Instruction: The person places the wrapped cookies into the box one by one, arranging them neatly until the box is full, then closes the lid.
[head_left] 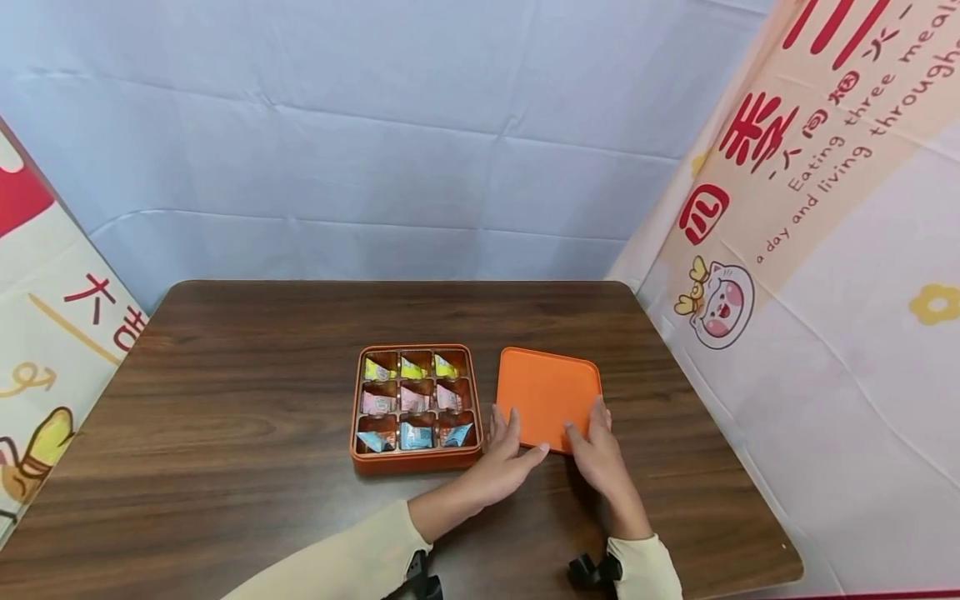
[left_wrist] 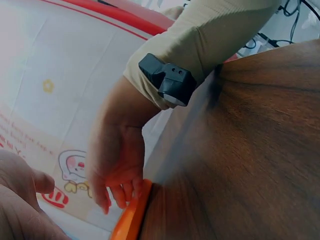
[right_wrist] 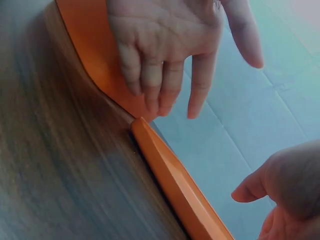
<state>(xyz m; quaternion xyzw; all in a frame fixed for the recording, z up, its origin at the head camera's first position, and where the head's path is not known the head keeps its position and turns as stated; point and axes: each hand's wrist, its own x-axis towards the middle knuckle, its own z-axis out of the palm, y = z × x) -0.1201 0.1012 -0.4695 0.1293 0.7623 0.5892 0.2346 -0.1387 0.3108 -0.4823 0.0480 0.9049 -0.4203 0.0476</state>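
Observation:
An orange square lid lies flat on the table, to the right of an open box with small wrapped packets in its compartments. At the lid's near left corner is my left hand, its fingers extended between lid and box; in the right wrist view this hand shows straight, spread fingers. My right hand is at the lid's right edge, thumb toward its top. The left wrist view has this hand hanging with relaxed fingers by the lid's edge; contact is hard to tell.
Yellow packets fill the box's back row, pink ones the middle, blue ones the front. The dark wooden table extends left of the box. A pale cloth hangs behind, with printed cloths at both sides.

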